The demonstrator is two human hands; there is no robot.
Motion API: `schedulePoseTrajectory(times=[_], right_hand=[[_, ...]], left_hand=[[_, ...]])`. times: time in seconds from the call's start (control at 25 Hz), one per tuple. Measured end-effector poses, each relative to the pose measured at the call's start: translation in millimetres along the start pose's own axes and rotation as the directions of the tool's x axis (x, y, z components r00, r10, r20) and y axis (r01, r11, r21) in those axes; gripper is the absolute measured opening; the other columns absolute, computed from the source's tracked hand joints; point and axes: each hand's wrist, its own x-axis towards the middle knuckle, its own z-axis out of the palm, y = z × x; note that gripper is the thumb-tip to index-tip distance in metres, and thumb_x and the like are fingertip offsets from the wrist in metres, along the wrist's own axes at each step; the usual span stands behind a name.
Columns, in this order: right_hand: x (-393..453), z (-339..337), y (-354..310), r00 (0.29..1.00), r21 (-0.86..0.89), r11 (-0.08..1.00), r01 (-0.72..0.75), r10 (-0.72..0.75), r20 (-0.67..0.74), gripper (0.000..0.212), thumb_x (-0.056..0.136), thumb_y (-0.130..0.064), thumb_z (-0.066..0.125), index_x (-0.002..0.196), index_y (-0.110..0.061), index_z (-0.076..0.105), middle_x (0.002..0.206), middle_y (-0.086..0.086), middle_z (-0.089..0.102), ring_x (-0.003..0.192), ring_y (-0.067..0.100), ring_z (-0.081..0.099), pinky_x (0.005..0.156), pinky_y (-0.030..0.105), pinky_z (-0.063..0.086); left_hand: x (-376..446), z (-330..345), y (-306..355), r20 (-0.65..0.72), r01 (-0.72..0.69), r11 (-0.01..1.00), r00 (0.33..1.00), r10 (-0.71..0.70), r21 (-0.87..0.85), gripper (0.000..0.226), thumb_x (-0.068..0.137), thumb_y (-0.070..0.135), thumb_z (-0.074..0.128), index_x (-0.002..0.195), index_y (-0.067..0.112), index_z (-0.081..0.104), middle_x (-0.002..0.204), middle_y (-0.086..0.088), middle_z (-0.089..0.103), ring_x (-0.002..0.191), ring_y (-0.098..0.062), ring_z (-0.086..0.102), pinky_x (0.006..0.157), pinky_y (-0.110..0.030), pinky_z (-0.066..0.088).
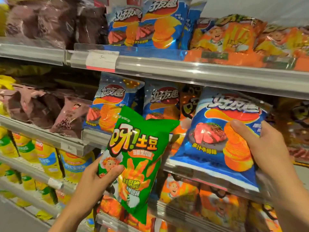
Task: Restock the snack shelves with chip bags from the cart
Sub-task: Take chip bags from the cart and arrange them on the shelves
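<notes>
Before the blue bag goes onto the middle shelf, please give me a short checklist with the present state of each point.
1. Right hand grips the glossy blue chip bag: ok.
2. Left hand grips the glossy green chip bag, out of the blue bag's way: ok.
3. Matching blue bags on the middle shelf beside the target spot: ok.
4. Free space behind the held bag: cannot tell, it is hidden.
5. Blue bag upright, front facing out: not ok, tilted.
</notes>
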Motion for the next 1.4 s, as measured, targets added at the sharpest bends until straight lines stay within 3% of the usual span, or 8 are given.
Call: schedulePoseTrajectory(times=[0.12, 0.24, 0.36, 0.6, 0.8, 1.12, 1.28, 1.4], right_hand=[[23.0, 53.4, -11.3, 1.0, -0.032, 0.999, -0.016, 0.016, -0.009, 0.066, 0.071, -0.048, 0.082, 0.103, 0.007, 0.064, 0.092, 0.014, 0.07, 0.076, 0.019, 0.06, 0.063, 0.027, 0.05], [37.0, 117.8, -20.2, 1.0, -0.101, 0.995, -0.012, 0.009, -0.029, 0.036, 0.081, -0.025, 0.082, 0.104, 0.001, 0.071, 0.099, 0.018, 0.075, 0.077, 0.02, 0.065, 0.068, 0.032, 0.052], [43.8, 169.1, -24.0, 0.998, -0.202, 0.979, 0.028, -0.039, -0.052, 0.022, 0.081, -0.025, 0.083, 0.089, -0.013, 0.066, 0.086, 0.001, 0.071, 0.078, 0.018, 0.065, 0.068, 0.03, 0.048], [33.9, 211.1, -14.8, 0.992, -0.121, 0.987, -0.107, 0.098, -0.075, 0.026, 0.087, -0.018, 0.076, 0.089, -0.017, 0.05, 0.089, 0.007, 0.062, 0.073, 0.016, 0.061, 0.057, 0.022, 0.05], [19.6, 207.3, -5.0, 0.973, -0.193, 0.959, -0.209, 0.224, 0.059, 0.029, 0.091, -0.027, 0.074, 0.094, -0.02, 0.046, 0.104, 0.013, 0.061, 0.107, 0.036, 0.065, 0.091, 0.052, 0.056], [0.0, 194.7, -8.3, 0.975, -0.343, 0.923, -0.173, 0.21, 0.072, 0.069, 0.087, -0.041, 0.076, 0.138, -0.008, 0.043, 0.135, 0.011, 0.06, 0.123, 0.028, 0.059, 0.104, 0.048, 0.049], [-23.3, 177.1, -10.5, 0.993, -0.376, 0.919, 0.115, -0.108, 0.04, 0.08, 0.09, -0.032, 0.075, 0.154, -0.018, 0.029, 0.151, 0.0, 0.043, 0.136, 0.011, 0.044, 0.111, 0.025, 0.04], [-16.4, 173.8, -10.7, 0.939, -0.56, 0.754, 0.344, -0.259, 0.228, 0.067, 0.094, -0.011, 0.065, 0.154, -0.016, 0.035, 0.158, 0.008, 0.03, 0.145, 0.019, 0.033, 0.118, 0.032, 0.033]], left_hand=[[-5.4, -32.1, -15.7, -0.149, 0.039, 0.998, 0.988, -0.046, -0.049, 0.042, 0.062, 0.067, 0.078, 0.097, 0.044, 0.074, 0.084, -0.008, 0.073, 0.063, -0.012, 0.061, 0.053, -0.012, 0.05], [-6.0, -66.4, -25.1, -0.258, 0.014, 0.998, 0.966, -0.032, -0.068, 0.041, 0.056, 0.065, 0.075, 0.094, 0.051, 0.074, 0.081, 0.01, 0.077, 0.064, 0.001, 0.065, 0.055, -0.007, 0.05], [-0.4, -94.0, -29.0, -0.309, 0.01, 0.996, 0.95, -0.036, -0.085, 0.041, 0.06, 0.067, 0.077, 0.096, 0.048, 0.074, 0.085, 0.014, 0.077, 0.069, 0.005, 0.068, 0.054, -0.005, 0.05], [12.0, -100.5, -29.7, -0.239, 0.001, 0.996, 0.971, -0.024, -0.094, 0.026, 0.071, 0.05, 0.075, 0.097, 0.044, 0.072, 0.083, 0.008, 0.075, 0.061, -0.001, 0.068, 0.049, -0.011, 0.052], [19.1, -87.5, -18.5, -0.137, -0.051, 0.993, 0.99, 0.035, -0.11, 0.022, 0.077, 0.043, 0.076, 0.098, 0.04, 0.071, 0.082, 0.003, 0.071, 0.062, -0.005, 0.067, 0.052, -0.022, 0.058], [25.7, -65.6, -12.6, -0.093, -0.102, 0.989, 0.991, 0.092, -0.108, 0.033, 0.082, 0.051, 0.076, 0.111, 0.038, 0.069, 0.087, 0.005, 0.074, 0.067, -0.008, 0.069, 0.056, -0.02, 0.056], [24.2, -47.4, -14.4, -0.059, -0.1, 0.986, 0.994, 0.093, -0.133, 0.043, 0.077, 0.06, 0.077, 0.115, 0.04, 0.068, 0.092, 0.009, 0.075, 0.072, -0.01, 0.071, 0.055, -0.022, 0.058], [25.3, -25.5, -17.5, -0.042, -0.091, 0.985, 0.995, 0.086, -0.146, 0.05, 0.069, 0.067, 0.072, 0.113, 0.043, 0.068, 0.097, 0.012, 0.075, 0.088, -0.008, 0.07, 0.073, -0.032, 0.056]])
